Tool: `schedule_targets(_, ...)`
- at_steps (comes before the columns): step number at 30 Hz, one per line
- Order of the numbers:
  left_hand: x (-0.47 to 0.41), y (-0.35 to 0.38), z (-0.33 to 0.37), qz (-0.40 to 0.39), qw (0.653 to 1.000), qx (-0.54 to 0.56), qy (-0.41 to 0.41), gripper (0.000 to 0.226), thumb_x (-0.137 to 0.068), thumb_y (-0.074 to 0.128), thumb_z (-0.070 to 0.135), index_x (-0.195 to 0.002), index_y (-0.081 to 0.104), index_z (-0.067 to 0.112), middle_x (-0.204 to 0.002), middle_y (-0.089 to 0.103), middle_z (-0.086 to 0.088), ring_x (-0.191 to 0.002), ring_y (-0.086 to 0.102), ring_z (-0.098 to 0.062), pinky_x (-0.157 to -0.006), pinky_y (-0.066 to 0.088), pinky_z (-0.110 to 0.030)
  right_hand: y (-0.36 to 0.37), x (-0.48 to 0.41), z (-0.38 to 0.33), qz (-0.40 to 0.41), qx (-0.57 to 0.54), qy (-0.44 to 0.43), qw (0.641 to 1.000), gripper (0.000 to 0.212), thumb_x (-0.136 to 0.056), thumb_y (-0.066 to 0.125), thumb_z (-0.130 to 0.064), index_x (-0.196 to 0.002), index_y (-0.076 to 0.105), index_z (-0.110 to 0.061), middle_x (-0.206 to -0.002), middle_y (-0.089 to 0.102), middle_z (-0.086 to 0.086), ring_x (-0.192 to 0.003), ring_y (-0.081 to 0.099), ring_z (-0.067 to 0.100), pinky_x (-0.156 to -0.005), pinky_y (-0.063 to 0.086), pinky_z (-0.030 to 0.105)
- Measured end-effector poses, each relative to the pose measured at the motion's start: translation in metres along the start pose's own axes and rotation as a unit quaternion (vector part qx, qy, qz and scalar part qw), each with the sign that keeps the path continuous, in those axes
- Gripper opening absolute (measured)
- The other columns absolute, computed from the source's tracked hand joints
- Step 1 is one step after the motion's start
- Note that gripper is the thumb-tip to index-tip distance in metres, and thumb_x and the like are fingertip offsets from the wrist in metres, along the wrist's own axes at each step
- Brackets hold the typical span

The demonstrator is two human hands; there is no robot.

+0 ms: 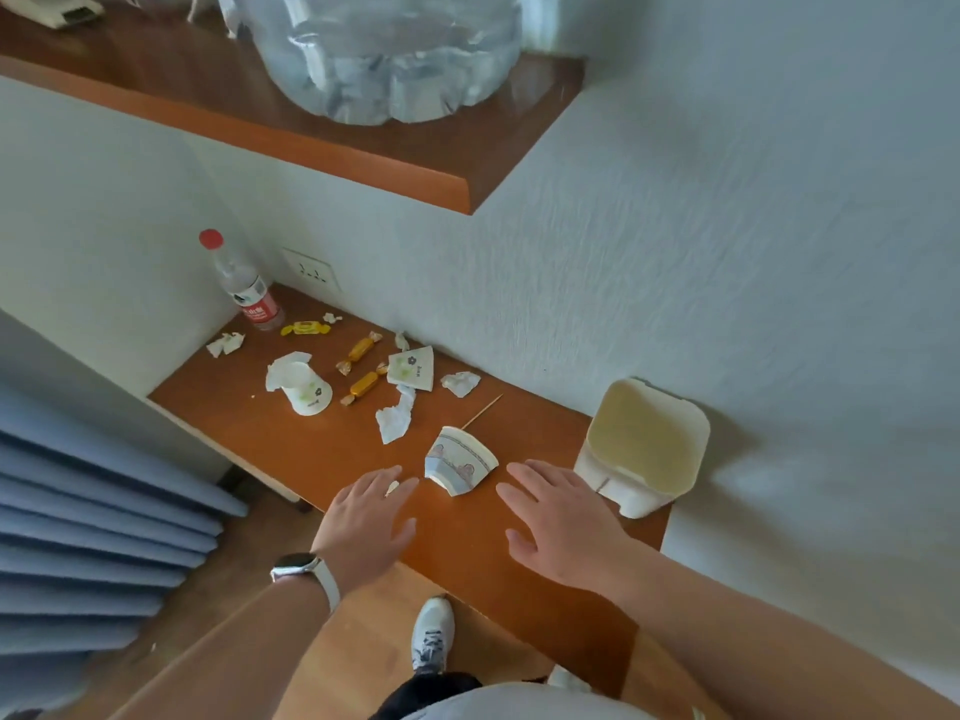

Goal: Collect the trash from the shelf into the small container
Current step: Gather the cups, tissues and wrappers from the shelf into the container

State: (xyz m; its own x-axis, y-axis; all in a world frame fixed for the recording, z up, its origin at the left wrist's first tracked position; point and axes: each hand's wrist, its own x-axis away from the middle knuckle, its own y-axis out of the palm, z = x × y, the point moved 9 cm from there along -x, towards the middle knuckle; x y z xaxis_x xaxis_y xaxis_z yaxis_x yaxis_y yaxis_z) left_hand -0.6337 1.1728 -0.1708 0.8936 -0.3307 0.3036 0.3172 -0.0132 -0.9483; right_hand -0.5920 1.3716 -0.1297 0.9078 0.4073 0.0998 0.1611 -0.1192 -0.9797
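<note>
Between left hand (371, 517) and right hand (561, 522), both spread flat, fingers straight, holding nothing: crushed paper cup (460, 467), near both sets of fingertips, touching neither. Just right of right hand: small container (644, 449), open-topped, nothing visible inside. Beyond the fingertips, well apart, on shelf (545, 574): wooden stick (483, 411), crumpled tissues (396, 415), flower-printed cups (304, 389), wrapped candies (358, 350), plastic bottle (244, 288). Progress, by judgement: barely begun, every piece left to collect. Writing: red bottle label (258, 306) and small print on cups, too small to read.
</note>
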Motion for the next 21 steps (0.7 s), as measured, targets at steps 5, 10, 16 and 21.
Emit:
schedule_targets(5, -0.018, 0.032, -0.032, -0.034, 0.999, 0.024, 0.023, 0.05, -0.098, 0.038, 0.042, -0.146, 0.032, 0.031, -0.155, 0.031, 0.004, -0.143, 0.026, -0.018, -0.113, 0.028, -0.038, 0.025, -0.031, -0.014, -0.032, -0.006, 0.04, 0.999, 0.05, -0.092, 0.047, -0.049, -0.136, 0.044, -0.026, -0.147, 0.044, 0.0, -0.135, 0.04, 0.022, -0.107, 0.035, 0.038)
schedule_targets(10, -0.039, 0.051, -0.056, -0.043, 0.997, 0.043, 0.055, 0.048, -0.098, 0.04, 0.035, -0.145, 0.033, 0.029, -0.154, 0.033, 0.001, -0.141, 0.03, -0.021, -0.112, 0.03, -0.038, 0.055, -0.069, -0.024, -0.073, -0.018, 0.093, 0.993, 0.057, -0.093, 0.045, -0.055, -0.142, 0.032, -0.028, -0.153, 0.033, 0.0, -0.139, 0.032, 0.023, -0.109, 0.033, 0.037)
schedule_targets(16, -0.054, 0.066, -0.072, -0.044, 0.992, 0.051, 0.109, 0.042, -0.096, 0.045, 0.022, -0.137, 0.044, 0.024, -0.144, 0.046, -0.002, -0.131, 0.042, -0.024, -0.102, 0.043, -0.039, 0.077, -0.113, -0.018, -0.098, -0.031, 0.164, 0.981, 0.064, -0.087, 0.049, -0.064, -0.139, 0.025, -0.035, -0.155, 0.025, -0.001, -0.141, 0.027, 0.024, -0.107, 0.035, 0.036)
schedule_targets(21, -0.06, 0.06, -0.074, -0.001, 0.984, 0.059, 0.166, 0.029, -0.092, 0.054, 0.017, -0.12, 0.061, 0.02, -0.121, 0.061, -0.002, -0.108, 0.057, -0.023, -0.084, 0.052, -0.037, 0.1, -0.136, -0.006, -0.14, -0.053, 0.224, 0.963, 0.08, -0.081, 0.053, -0.069, -0.143, 0.014, -0.036, -0.16, 0.015, 0.004, -0.145, 0.019, 0.03, -0.11, 0.032, 0.043)
